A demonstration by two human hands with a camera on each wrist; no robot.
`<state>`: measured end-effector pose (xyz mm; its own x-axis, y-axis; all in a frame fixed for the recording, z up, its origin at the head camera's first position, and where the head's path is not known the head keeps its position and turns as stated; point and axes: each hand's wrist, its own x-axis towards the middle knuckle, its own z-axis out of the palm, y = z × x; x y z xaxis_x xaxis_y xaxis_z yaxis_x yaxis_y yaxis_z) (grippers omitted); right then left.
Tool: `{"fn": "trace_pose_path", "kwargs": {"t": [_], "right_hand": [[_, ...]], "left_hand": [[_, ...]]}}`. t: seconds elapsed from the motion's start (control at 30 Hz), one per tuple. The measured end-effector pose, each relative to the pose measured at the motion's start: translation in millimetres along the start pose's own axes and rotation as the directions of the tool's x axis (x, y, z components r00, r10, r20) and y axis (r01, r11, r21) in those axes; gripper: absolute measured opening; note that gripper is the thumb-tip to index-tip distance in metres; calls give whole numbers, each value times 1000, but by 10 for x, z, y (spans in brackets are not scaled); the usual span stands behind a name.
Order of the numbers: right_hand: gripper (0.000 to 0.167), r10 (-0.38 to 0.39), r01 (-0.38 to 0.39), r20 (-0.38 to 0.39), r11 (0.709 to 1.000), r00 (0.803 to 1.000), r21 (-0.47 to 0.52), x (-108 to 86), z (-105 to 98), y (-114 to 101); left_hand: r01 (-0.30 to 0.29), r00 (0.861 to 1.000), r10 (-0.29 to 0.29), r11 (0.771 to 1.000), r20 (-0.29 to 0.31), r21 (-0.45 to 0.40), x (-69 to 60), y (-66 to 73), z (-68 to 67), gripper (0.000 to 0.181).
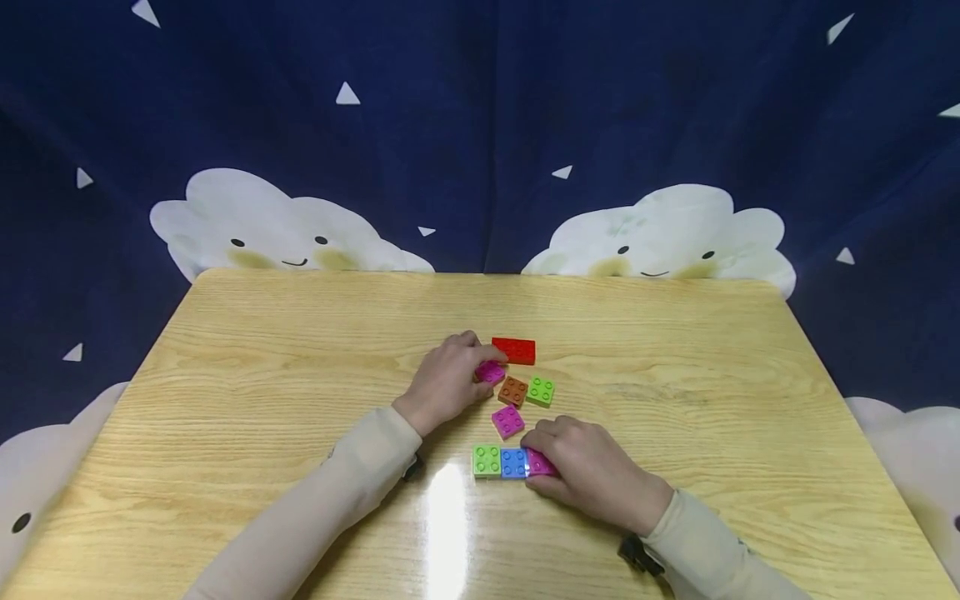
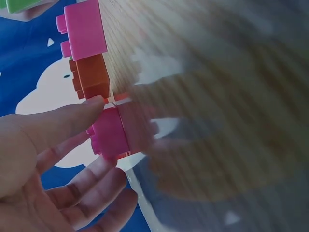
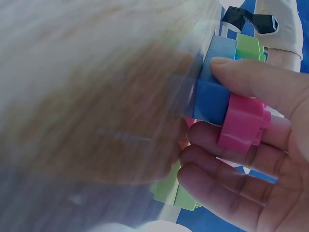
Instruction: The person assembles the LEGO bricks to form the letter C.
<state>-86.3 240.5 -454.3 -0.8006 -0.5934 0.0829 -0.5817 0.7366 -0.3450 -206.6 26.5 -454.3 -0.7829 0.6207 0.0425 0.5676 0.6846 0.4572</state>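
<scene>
In the head view my left hand (image 1: 447, 379) pinches a pink toy brick (image 1: 491, 372) lying on the table. The left wrist view has the thumb on one side of this pink brick (image 2: 111, 133) and the fingertips on the other. My right hand (image 1: 588, 471) grips the right end of a joined group of bricks. That group shows a light green brick (image 1: 487, 460), a blue brick (image 1: 513, 463) and a pink brick (image 1: 540, 462). From the right wrist, the thumb presses the blue part (image 3: 212, 99), with the pink brick (image 3: 241, 123) on top of it.
Between the hands lie a loose pink brick (image 1: 507, 422), an orange-brown brick (image 1: 513, 391) and a green brick (image 1: 541, 391). Just beyond the left fingers is a longer red brick (image 1: 517, 351). A dark blue curtain (image 1: 480, 125) with clouds hangs behind the wooden table (image 1: 300, 333).
</scene>
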Motion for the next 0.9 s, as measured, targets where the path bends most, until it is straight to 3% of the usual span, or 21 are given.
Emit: {"fn": "trace_pose_path", "kwargs": {"t": [0.23,0.57,0.9], "right_hand": [[30,0,0,-2,1000,1000,8,2,1,0],[29,5,-5,2,1000,1000,18,4,8,13],[29,-5,6,-9,1000,1000,12,1,12,13]], "left_hand": [[-5,1000,5,1000,19,-4,-1,0,7,39],[-33,999,33,999,-9,-11,-18,-13,21,38],[2,1000,-1,999,11,-32,-79,21,-16,39]]}}
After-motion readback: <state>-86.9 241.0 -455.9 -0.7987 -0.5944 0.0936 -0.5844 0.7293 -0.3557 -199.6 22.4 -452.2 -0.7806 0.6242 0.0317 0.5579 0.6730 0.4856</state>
